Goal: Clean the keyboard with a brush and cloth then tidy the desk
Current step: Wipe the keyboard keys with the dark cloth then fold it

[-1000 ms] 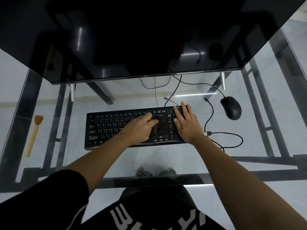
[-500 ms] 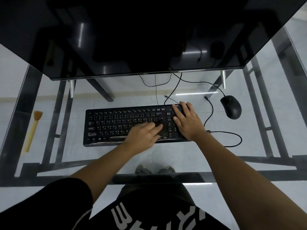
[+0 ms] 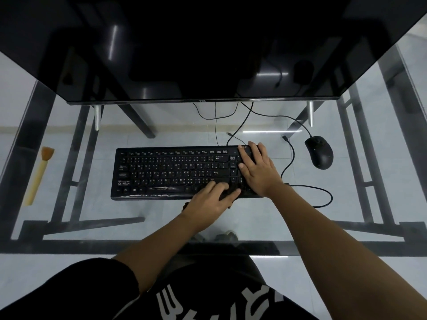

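Both hands (image 3: 213,199) (image 3: 258,172) press the flat black keyboard (image 3: 171,172), left over fuzzy cloth (image 3: 236,187).

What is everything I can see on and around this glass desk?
monitor: 1, black, back of the desk
keyboard: 1, black, centre of the desk
mouse: 1, black, right of the keyboard
brush: 1, wooden handle, orange bristles, far left of the desk
cloth: 1, dark brown, on the keyboard's front right, under the left hand
cables: several, black, behind and right of the keyboard
desk: 1, clear glass, black frame
shoes: 2, greyish, on the floor under the glass
left hand: 1, presses the cloth onto the keyboard
right hand: 1, flat on the keyboard's right end
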